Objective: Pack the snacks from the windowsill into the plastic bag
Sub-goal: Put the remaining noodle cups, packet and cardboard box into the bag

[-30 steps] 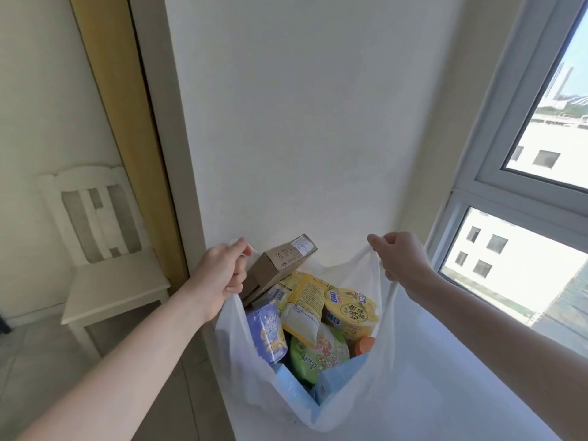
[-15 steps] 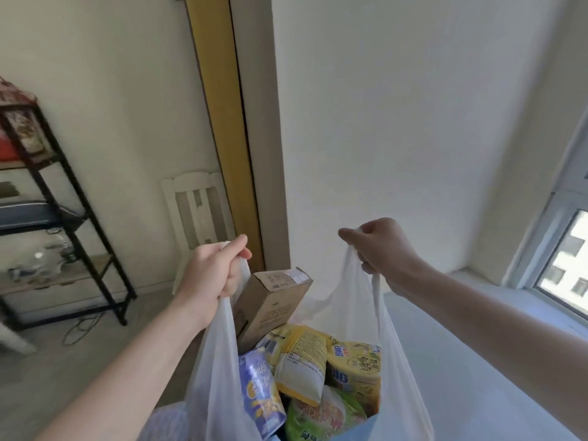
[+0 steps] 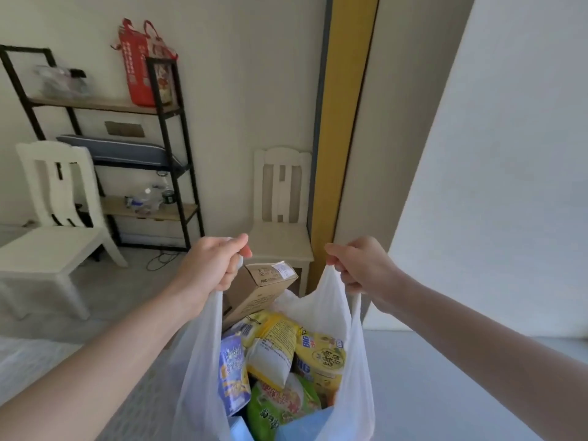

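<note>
Grips are doing the same job on each side: our left grip (image 3: 211, 265) is curling its fingers tight round one handle of the plastic bag (image 3: 199, 377), and our right grip (image 3: 359, 265) is clenching the other handle in a closed fist. We are holding the two handles apart, so the mouth is gaping toward us. The bag is hanging between our forearms, its bottom out of view, with a grey ledge (image 3: 451, 383) lying to its right.

We are judging this as the lifting of a packed bag. That is calling for an even pull on both handles, since a brown cardboard box (image 3: 261, 289) is poking above the rim just beside the left grip, and tilting that way could be letting it slide out.

Inside, below the box, a yellow packet (image 3: 270, 348) is lying in the middle. A blue-and-purple pouch (image 3: 232, 377) is standing against the left wall, and a yellow cup marked BIG (image 3: 321, 361) is sitting on the right. A green packet (image 3: 280, 407) is lying nearer us, with something pale blue (image 3: 305, 424) showing beneath.
</note>
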